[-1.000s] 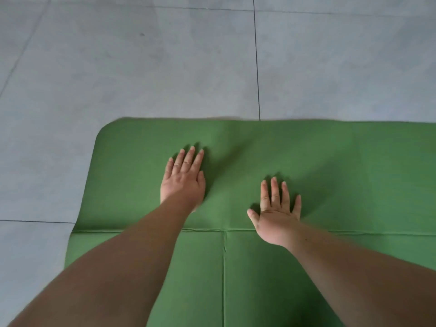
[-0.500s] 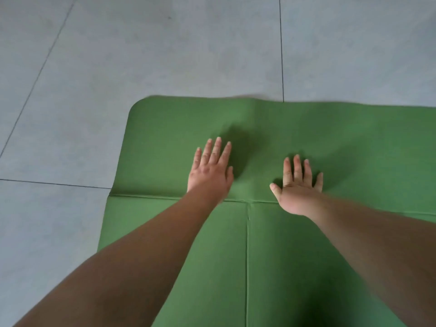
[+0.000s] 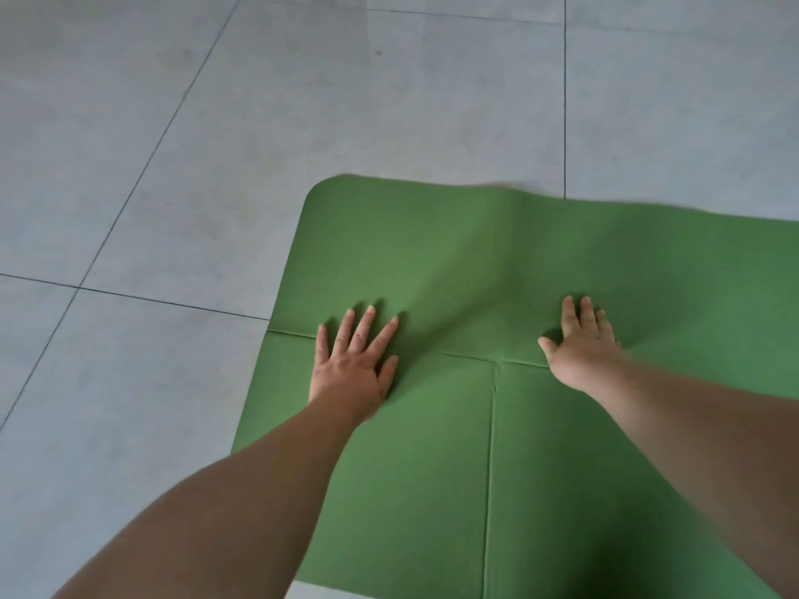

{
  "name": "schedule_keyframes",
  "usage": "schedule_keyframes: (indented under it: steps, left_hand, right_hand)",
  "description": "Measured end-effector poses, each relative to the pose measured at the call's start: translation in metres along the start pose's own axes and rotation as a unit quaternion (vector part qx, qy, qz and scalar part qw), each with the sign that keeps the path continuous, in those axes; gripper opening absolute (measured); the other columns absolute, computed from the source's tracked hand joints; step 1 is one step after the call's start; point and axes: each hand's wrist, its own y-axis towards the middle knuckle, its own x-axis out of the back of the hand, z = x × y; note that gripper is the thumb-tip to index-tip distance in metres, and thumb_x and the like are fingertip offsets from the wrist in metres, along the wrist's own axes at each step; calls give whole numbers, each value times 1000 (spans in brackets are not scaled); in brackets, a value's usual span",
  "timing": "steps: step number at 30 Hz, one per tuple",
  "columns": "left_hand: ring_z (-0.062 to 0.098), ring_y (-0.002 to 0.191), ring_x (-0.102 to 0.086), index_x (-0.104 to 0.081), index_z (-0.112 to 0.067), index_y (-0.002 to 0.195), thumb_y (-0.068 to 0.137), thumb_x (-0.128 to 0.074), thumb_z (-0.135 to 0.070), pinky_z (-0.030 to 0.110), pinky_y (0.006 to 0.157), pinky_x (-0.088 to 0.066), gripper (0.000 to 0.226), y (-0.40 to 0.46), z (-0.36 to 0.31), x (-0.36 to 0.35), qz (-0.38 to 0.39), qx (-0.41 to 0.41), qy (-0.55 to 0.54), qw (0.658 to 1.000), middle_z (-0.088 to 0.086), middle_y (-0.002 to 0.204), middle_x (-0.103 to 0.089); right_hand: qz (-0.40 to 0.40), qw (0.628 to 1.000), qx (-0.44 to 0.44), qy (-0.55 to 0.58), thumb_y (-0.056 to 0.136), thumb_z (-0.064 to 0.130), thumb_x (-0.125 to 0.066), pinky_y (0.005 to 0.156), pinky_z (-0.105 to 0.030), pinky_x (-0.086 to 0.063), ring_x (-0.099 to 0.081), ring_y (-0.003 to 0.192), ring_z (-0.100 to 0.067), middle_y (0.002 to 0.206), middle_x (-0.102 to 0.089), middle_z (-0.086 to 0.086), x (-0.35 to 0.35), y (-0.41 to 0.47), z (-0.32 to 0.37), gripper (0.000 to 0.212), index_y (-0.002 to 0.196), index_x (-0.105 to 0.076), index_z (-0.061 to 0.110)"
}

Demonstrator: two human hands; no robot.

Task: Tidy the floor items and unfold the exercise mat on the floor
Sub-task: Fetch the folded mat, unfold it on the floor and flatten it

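Green exercise mat (image 3: 562,469) lies spread on the grey tiled floor (image 3: 173,144), filling the lower right of the view, running off the right and bottom edges. Nearest you, both your bare forearms come in from the bottom corners and cross over the mat's near panels. One lengthwise crease (image 3: 489,490) runs from the bottom edge away from you and meets a crosswise crease (image 3: 467,355) between your hands.

Your left hand (image 3: 352,373) is flat, palm down on the mat, near its left edge. Its fingers (image 3: 361,330) are spread apart and reach over the crosswise crease onto the far panel; thumb out to the right. Nothing pinched.

Your right hand (image 3: 581,354) is also flat, palm down, right of where the creases meet, heel on the crosswise crease. Fingers (image 3: 586,313) lie extended and slightly spread on the far panel, thumb out to the left. Nothing gripped. Hands are well apart, crease junction between them.

Beyond the hands, the far panel shows a soft raised ridge (image 3: 519,235) running toward the far edge, so not fully flat there. Far left corner (image 3: 322,190) is rounded and lies on the tiles. Past the mat, just bare floor tiles with dark grout lines (image 3: 565,92).
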Motion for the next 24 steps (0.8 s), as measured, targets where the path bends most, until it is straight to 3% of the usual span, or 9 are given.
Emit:
schedule_keyframes:
  steps: [6,10,12,14,18,22,24]
  left_hand:
    - [26,151,30,32,-51,148,99,1,-62,71,116,12,59,2,-3,11,61,10,-9,998,-7,166,30]
    - [31,151,30,32,-31,153,101,0,-57,71,117,9,66,-20,-26,17,37,-6,16,999,7,163,34]
    - [33,150,32,32,-19,154,101,-2,-56,67,118,14,73,-56,-64,7,25,-85,-3,996,12,164,33]
    - [32,150,34,31,-13,154,103,-7,-55,65,117,19,76,-100,-106,-11,38,-183,-6,982,13,165,29]
    - [26,145,44,27,-15,155,103,-2,-55,57,116,27,72,-142,-139,-42,110,-230,-5,967,8,166,29]
    - [25,145,43,21,-20,158,103,-3,-58,58,116,27,72,-140,-126,-51,100,-250,22,963,4,168,25]
    - [25,152,30,11,-30,161,103,-11,-61,63,118,20,70,-137,-112,-50,86,-247,14,965,-1,170,13]
  right_hand:
    - [17,1000,18,19,104,48,-45,128,-50,-8,7,159,-30,171,17,-4,14,-2,-3,87,162,13,21]
    - [-101,986,129,36,106,31,-36,129,-45,-5,5,158,-25,172,8,-7,-12,-37,7,71,163,3,15]
    - [-152,966,204,39,103,19,-32,129,-42,-3,10,157,-18,172,9,0,-45,-69,19,70,164,2,21]
    - [-154,961,218,66,102,16,-30,129,-42,-2,13,157,-13,171,9,5,-78,-103,29,69,164,-2,24]
    - [-114,983,142,30,105,32,-18,129,-47,-1,17,155,-14,171,11,3,-130,-149,2,62,163,1,23]
    - [-87,977,181,-72,101,50,-2,128,-49,3,23,154,-19,168,22,2,-146,-157,-28,66,159,18,26]
    - [-82,976,185,-75,103,52,-5,128,-49,4,22,155,-18,169,21,4,-145,-157,-30,66,159,20,27]
